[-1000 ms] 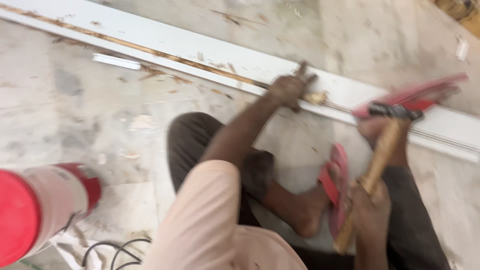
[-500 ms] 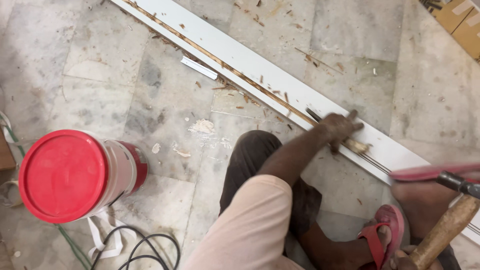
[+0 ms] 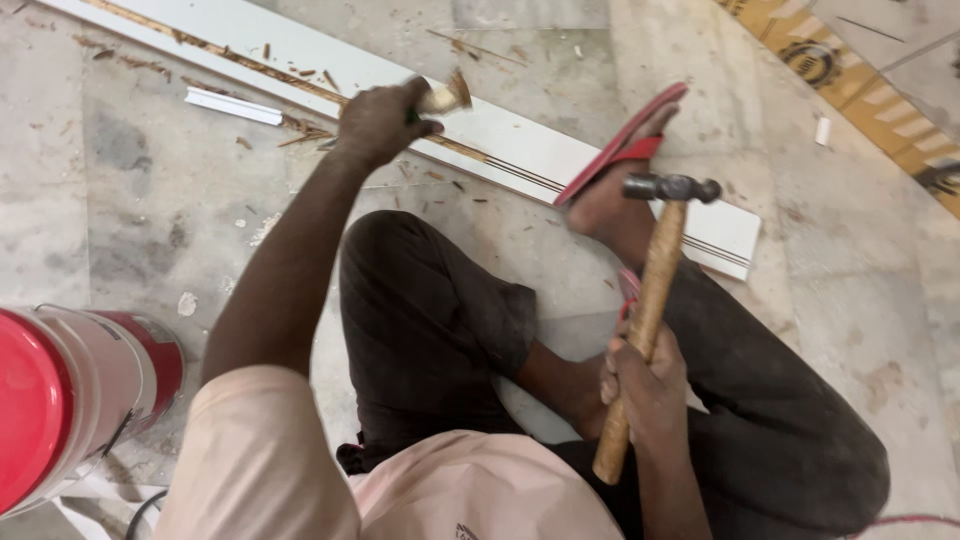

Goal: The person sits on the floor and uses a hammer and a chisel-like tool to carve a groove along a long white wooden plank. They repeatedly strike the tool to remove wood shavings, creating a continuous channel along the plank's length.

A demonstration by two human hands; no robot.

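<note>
While the person sits on the floor (image 3: 120, 200), the right hand (image 3: 645, 385) is nearest, its fingers (image 3: 622, 372) wrapped tight round the lower part of the hammer (image 3: 650, 300) handle, apparently so the steel head stands raised just this side of the board (image 3: 520, 145). Left of the hammer, near the knee, stands a red-lidded bucket (image 3: 70, 400). A foot in a red sandal (image 3: 620, 145) rests on the board, probably pinning it down. Farther off, the left hand (image 3: 380, 120) has its fingers (image 3: 425, 128) clamped on a wooden-handled chisel (image 3: 445, 97), held over the board's groove; its tip is hidden. Wood chips (image 3: 300, 130) lie beside it.
</note>
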